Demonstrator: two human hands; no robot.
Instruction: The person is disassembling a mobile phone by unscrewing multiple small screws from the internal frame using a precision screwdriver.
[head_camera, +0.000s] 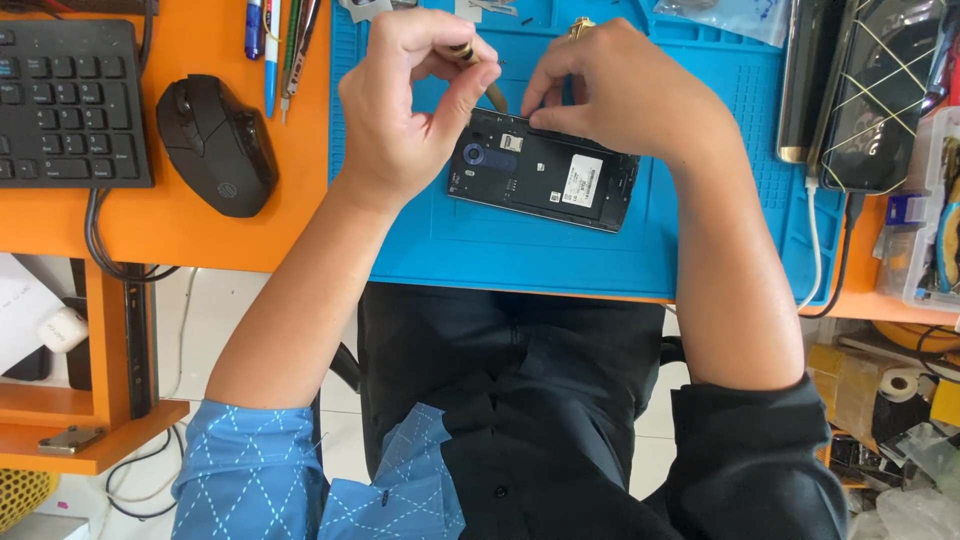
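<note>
The opened black smartphone (543, 182), back cover off, lies on the blue repair mat (480, 250) on the orange counter (200, 225). The left hand (400, 110) has its grip pinched on a slim brass-tipped tool (480, 75) aimed at the phone's upper edge. The right hand (620, 95) presses its fingertips (535, 100) onto that same edge, grasping nothing I can make out. If the tip slips, it could gouge the exposed board or camera; uneven pressure might skid the phone across the mat.
</note>
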